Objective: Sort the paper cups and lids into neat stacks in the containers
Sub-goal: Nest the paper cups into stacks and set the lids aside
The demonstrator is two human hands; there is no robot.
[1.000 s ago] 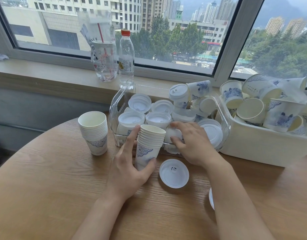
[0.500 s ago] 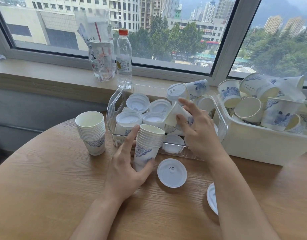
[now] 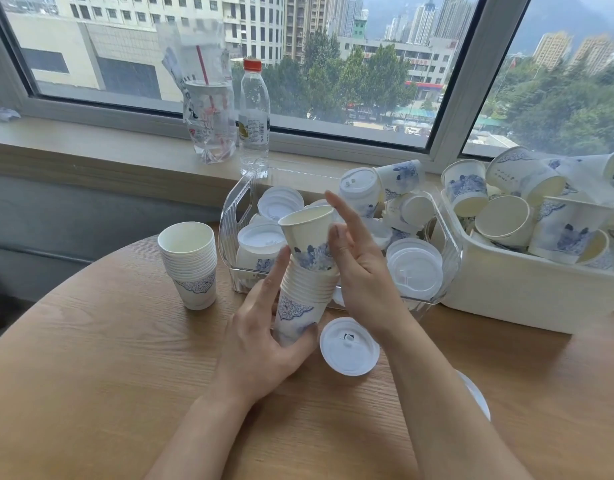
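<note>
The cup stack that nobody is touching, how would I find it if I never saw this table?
Start at the round wooden table and find the clear plastic bin full of lids. Just left of that bin stands the untouched cup stack, upright and alone. The other stack is tilted, held in the left hand.

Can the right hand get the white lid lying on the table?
Probably yes. The white lid lies bare on the table just below the right hand, with nothing covering it, though that hand is busy at the cup.
</note>
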